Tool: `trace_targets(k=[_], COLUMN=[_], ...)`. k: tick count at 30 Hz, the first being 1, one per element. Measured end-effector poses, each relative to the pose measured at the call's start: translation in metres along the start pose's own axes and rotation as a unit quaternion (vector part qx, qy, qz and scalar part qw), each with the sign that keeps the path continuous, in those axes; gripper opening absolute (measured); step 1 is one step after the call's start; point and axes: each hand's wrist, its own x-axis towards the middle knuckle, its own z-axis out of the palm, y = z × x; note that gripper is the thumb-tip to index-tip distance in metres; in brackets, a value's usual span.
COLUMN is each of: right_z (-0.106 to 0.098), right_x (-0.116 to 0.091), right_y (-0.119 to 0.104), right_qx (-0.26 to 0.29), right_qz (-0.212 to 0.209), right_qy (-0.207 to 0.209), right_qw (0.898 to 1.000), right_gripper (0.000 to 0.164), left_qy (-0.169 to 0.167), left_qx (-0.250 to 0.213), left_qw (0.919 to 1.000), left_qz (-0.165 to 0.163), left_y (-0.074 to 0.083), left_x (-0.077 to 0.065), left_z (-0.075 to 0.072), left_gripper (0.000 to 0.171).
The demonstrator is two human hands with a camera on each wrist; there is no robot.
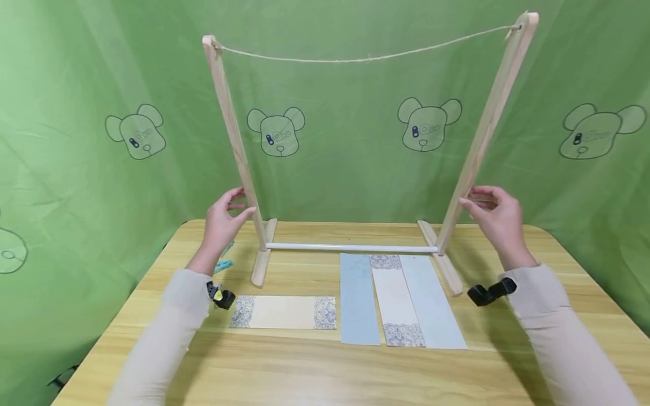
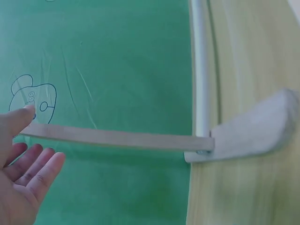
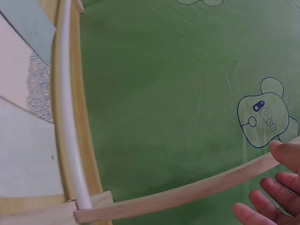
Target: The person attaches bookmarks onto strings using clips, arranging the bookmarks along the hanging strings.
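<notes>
A wooden stand [image 1: 479,144] has two upright posts on flat feet, a white crossbar [image 1: 350,247] low between them and a twine [image 1: 335,60] sagging between their tops. My left hand [image 1: 223,220] pinches the lower part of the left post [image 1: 236,138], thumb in front and index finger behind. In the left wrist view the other fingers [image 2: 42,173] spread loosely beside this post. My right hand [image 1: 497,217] pinches the right post at about the same height. Its remaining fingers [image 3: 262,204] stand apart from the wood in the right wrist view.
Before the stand lie a cream card [image 1: 284,312] with blue lace-patterned ends, a similar card [image 1: 395,296] set lengthwise, and two pale blue cards [image 1: 359,310]. Teal clips [image 1: 223,265], partly hidden, are by my left wrist. A green curtain [image 1: 350,169] hangs behind the table [image 1: 284,372].
</notes>
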Motion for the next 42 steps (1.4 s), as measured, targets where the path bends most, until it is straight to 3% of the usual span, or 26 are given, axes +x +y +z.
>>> trace_targets(k=[9,18,27,31,36,42], right_z=[-0.007,0.003,0.011,0.017,0.024,0.027], right_x=[-0.031,-0.064,-0.093,-0.108,-0.12,-0.132], right_y=[0.01,0.02,0.034,0.038,0.039,0.046], right_qx=[-0.088,-0.102,-0.113,-0.111,-0.126,-0.141], right_qz=[-0.028,-0.096,-0.082,-0.069,-0.053,-0.041], right_qy=[-0.047,-0.079,-0.12,-0.141,-0.169,-0.194], right_qw=[0.995,0.987,0.983,0.981,0.976,0.97], right_gripper=[0.057,0.043,0.044,0.047,0.047,0.051], left_qy=[-0.035,-0.05,-0.049,-0.05,-0.056,-0.061], left_qx=[0.03,0.058,0.073,0.063,0.007,-0.005], left_qw=[0.9989,0.9969,0.9956,0.9943,0.9891,0.9828], left_qz=[-0.004,-0.015,-0.032,-0.07,-0.136,-0.174], left_y=[-0.013,-0.038,-0.064,-0.07,-0.074,-0.083], left_x=[-0.028,-0.053,-0.08,-0.092,-0.101,-0.105], left_z=[-0.024,-0.045,-0.064,-0.076,-0.086,-0.087], left_gripper=[0.056,0.054,0.054,0.056,0.057,0.056])
